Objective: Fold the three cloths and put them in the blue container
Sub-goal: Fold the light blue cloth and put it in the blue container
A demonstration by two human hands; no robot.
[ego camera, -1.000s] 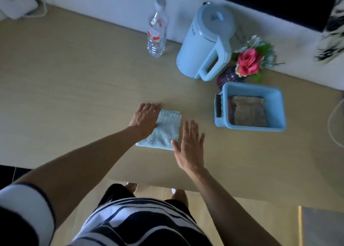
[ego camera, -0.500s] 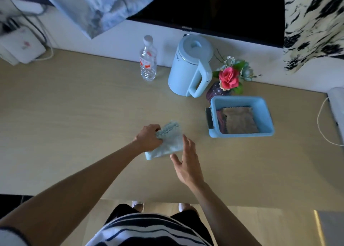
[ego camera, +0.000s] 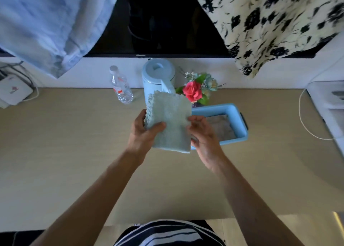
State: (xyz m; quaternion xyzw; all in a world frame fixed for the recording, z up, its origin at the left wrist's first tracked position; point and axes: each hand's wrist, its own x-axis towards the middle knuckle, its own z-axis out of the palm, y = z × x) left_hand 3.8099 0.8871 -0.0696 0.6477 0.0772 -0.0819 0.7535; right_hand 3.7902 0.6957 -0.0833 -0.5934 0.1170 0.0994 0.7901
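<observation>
While your left hand (ego camera: 143,134) clamps the folded pale blue cloth (ego camera: 170,123) with thumb over its face, you hold it up off the surface (ego camera: 74,143), just left of the blue container (ego camera: 240,119). Your right hand (ego camera: 202,134) touches the cloth's right edge, fingers loosely curled (a brown cloth (ego camera: 221,126) lies inside the container).

This looks like a lived-in room at home. A wooden worktop (ego camera: 65,143) runs along a white wall, carrying a pale blue kettle (ego camera: 158,78), with a water bottle (ego camera: 122,87) left of the kettle and a flower posy (ego camera: 197,90) right of it. Above the kettle a dark screen (ego camera: 160,20) is draped with clothes (ego camera: 46,22).
</observation>
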